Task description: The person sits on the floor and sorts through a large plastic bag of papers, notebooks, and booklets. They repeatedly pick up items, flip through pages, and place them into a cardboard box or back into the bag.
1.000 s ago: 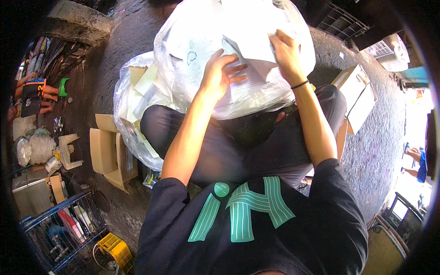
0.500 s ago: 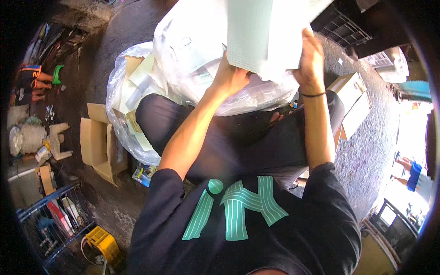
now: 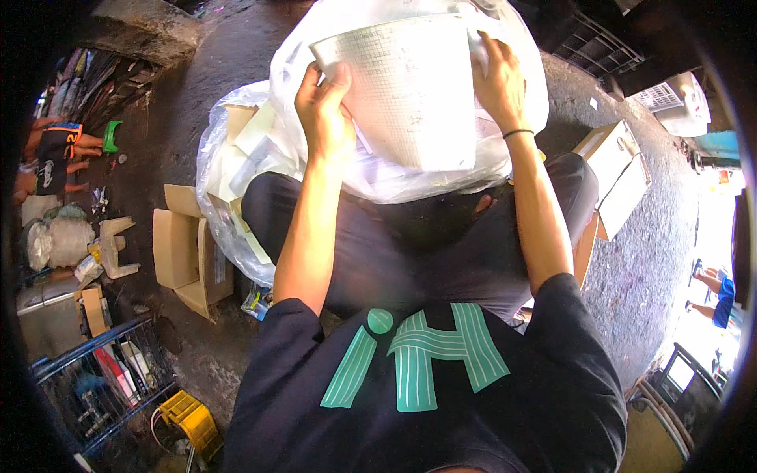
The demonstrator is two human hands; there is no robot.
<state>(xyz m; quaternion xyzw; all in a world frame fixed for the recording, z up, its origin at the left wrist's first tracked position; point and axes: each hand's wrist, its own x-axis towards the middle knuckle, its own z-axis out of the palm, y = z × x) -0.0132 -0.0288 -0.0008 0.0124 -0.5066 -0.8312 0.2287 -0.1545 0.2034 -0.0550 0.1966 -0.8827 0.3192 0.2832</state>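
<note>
On my left I had an open cardboard box (image 3: 175, 248), a blue metal rack (image 3: 87, 344) and a yellow plastic crate (image 3: 189, 418); farther off, a green plastic stool (image 3: 112, 136) was near someone's legs (image 3: 88, 146). On my right stood a carton (image 3: 619, 189), and beyond it I saw a person in blue (image 3: 723, 303).

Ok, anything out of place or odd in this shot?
One minor oddity: a small white scrap lies alone on the rough grey floor, right of the big translucent plastic bag; it looks stray, outside any container. I see no spill.
</note>
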